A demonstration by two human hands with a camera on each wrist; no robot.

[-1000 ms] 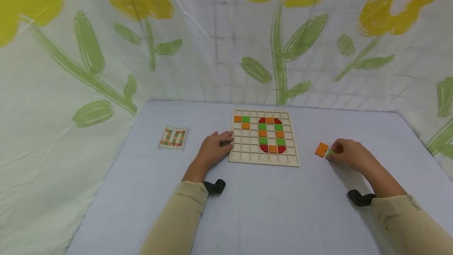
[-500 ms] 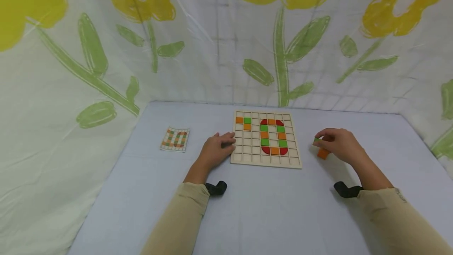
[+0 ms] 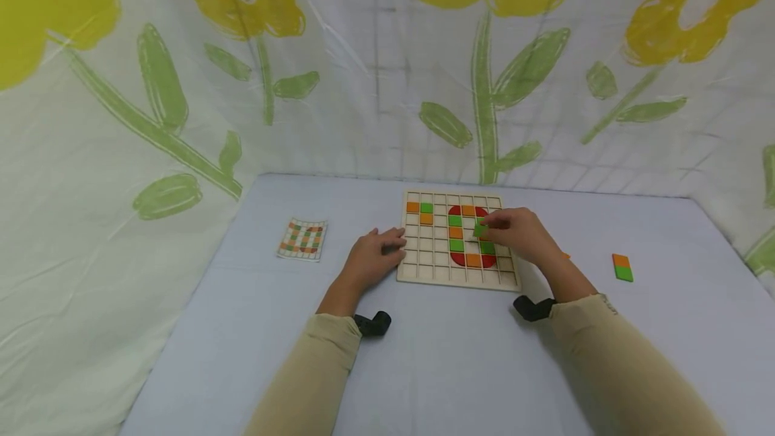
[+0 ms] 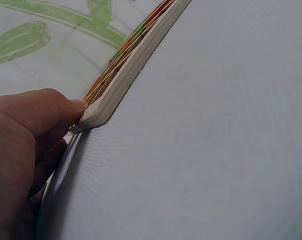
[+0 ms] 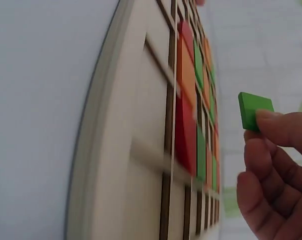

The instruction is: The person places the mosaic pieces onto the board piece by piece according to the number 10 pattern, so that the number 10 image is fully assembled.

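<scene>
My right hand [image 3: 514, 233] pinches a small green square tile [image 5: 255, 109] between thumb and finger. In the head view it hovers over the right part of a pale wooden grid board [image 3: 418, 273]. On that board, red, orange and green tiles form a rounded ring, with an orange tile [image 3: 468, 260] at its bottom. Two orange tiles and one green tile [image 3: 426, 208] sit at the upper left. My left hand [image 3: 371, 258] rests at the board's left edge, fingers loosely spread, and its thumb [image 4: 70, 111] touches the corner in the left wrist view.
Left of the board lies a small card [image 3: 303, 239] printed with a coloured grid. To the right, an orange-and-green pair of tiles [image 3: 621, 266] lies on the white table [image 3: 460, 369]. Another orange tile [image 3: 566, 256] peeks out beside my right wrist. A flower-painted sheet [image 3: 363, 86] hangs behind.
My right hand has picked up the green tile and carried it left from the loose tiles to over the board. The left hand stays at the board's edge.
</scene>
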